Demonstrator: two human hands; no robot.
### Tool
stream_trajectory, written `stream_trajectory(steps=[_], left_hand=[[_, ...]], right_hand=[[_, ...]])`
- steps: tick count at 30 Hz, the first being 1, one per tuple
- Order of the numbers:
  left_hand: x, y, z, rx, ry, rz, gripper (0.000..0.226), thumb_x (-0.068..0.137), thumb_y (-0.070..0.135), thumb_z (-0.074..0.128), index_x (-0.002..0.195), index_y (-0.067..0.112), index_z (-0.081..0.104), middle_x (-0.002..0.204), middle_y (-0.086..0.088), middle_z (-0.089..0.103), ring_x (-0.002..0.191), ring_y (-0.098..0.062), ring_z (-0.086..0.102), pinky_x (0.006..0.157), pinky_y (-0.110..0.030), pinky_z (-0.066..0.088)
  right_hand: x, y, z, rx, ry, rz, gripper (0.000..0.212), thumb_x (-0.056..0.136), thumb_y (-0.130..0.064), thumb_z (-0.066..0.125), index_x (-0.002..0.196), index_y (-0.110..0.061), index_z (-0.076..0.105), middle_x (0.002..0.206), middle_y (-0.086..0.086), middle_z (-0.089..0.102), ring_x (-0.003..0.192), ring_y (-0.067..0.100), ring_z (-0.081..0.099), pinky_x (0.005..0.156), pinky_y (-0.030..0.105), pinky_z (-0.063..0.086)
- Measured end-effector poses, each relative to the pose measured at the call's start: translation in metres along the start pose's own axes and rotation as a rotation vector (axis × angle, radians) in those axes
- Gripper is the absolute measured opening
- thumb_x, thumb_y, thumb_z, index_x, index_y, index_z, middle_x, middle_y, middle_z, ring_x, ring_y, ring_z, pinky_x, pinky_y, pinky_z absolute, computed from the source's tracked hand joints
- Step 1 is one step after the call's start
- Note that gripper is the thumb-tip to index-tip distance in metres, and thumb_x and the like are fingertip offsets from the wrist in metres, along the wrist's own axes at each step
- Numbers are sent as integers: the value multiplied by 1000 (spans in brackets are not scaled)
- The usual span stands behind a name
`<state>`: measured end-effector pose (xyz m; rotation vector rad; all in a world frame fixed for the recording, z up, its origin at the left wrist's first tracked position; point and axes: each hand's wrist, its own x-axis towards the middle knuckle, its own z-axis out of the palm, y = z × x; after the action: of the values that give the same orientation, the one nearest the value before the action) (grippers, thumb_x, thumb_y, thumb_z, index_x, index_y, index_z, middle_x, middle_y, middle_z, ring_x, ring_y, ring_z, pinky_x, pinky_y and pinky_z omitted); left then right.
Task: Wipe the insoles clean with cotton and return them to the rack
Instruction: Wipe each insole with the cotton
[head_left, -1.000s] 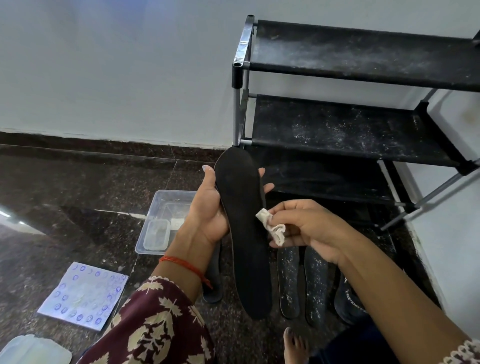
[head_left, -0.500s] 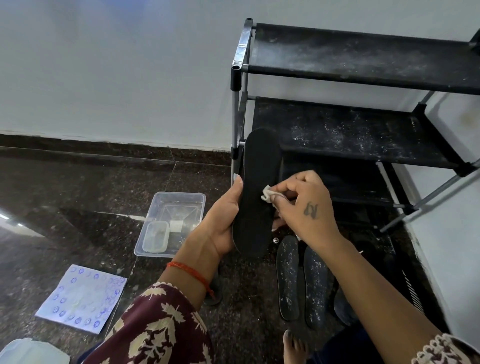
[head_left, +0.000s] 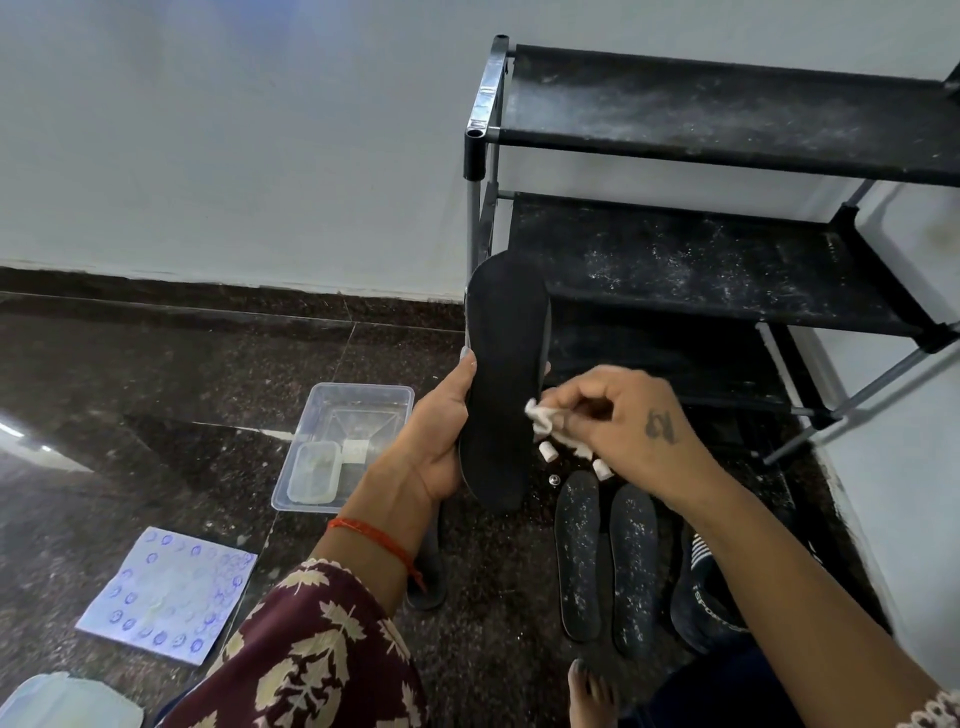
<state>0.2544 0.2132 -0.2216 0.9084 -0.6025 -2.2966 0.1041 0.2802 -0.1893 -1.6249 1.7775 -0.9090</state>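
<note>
My left hand (head_left: 441, 431) grips a black insole (head_left: 506, 374) upright by its lower half, toe end up, in front of the rack. My right hand (head_left: 623, 421) pinches a small white cotton wad (head_left: 540, 415) against the insole's right edge. Two dusty black insoles (head_left: 605, 556) lie side by side on the floor below my right hand. The black shoe rack (head_left: 727, 260) stands at the right against the wall, its shelves speckled with white dust.
A clear plastic tub (head_left: 348, 441) holding a smaller container sits on the dark floor to the left. A blue-patterned white cloth (head_left: 166, 592) lies nearer left. Small white cotton rolls (head_left: 548, 451) lie near the rack foot. A dark slipper (head_left: 701, 597) lies right of the insoles.
The held insole was tilted more upright and lifted toward the rack. My right hand with the cotton moved from the insole's middle up, then back down to its right edge.
</note>
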Motion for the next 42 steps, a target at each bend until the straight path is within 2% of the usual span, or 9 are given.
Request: stream_trajectory(steps=[3,7,11,16,20,28,31,36,42], left_hand=[[-1,0,0,22,30,10,57,100,46,29,125,4,57,127,-16,61,110,-26,61,89,-36,53],[1,-2,-1,46,86,14,57,100,46,28,125,4,58,124,-16,62,109,-25,62,90,-34,50],[-1,-3,-1,15,103,-2,58,100,48,29,118,2,60,104,-17,70,87,-24,70,70,-33,59],[-3,-6,-4,12,186,41,49,99,44,36,120,6,60,115,-17,67,100,-29,66,82,-42,57],[2,-17,-16,96,309,33,45,101,38,38,123,5,60,118,-13,66,105,-24,65,73,-31,56],[39,-56,-56,62,596,-33,30,101,20,40,114,0,59,75,-9,65,64,-18,62,44,-23,52],[63,-80,-85,79,681,-49,27,100,14,40,105,-2,61,53,-7,66,44,-16,63,36,-21,49],[108,-127,-152,268,766,-96,26,93,11,43,98,2,67,97,-18,68,90,-32,65,84,-42,55],[140,-164,-203,448,915,-104,27,95,11,48,121,10,57,114,-13,63,103,-29,60,93,-42,50]], right_hand=[[5,5,7,-124,98,-18,10,77,-15,73,83,-24,74,84,-7,63,72,5,57,64,15,46],[8,5,21,-249,-54,-23,10,80,-18,70,88,-23,74,82,-10,57,73,4,53,61,10,38],[2,-4,9,85,-327,136,7,76,-14,74,79,-21,74,86,1,70,85,13,65,74,26,53],[6,3,-2,343,-46,284,4,82,-17,69,81,-20,72,85,0,72,80,9,66,72,21,52],[14,12,20,386,-99,401,3,82,-14,69,80,-16,70,77,-1,68,71,8,61,66,21,51],[45,71,76,249,-250,589,11,80,-3,66,75,-11,71,79,3,69,72,11,65,64,22,56],[53,99,101,214,-324,631,17,81,1,63,68,-10,68,68,3,65,55,7,57,46,15,44],[66,153,147,110,-453,644,16,81,-1,61,71,-11,69,64,-1,65,56,6,58,51,16,47],[77,205,202,73,-500,654,15,83,-7,64,69,-11,70,60,-2,64,42,-1,52,42,12,41]])
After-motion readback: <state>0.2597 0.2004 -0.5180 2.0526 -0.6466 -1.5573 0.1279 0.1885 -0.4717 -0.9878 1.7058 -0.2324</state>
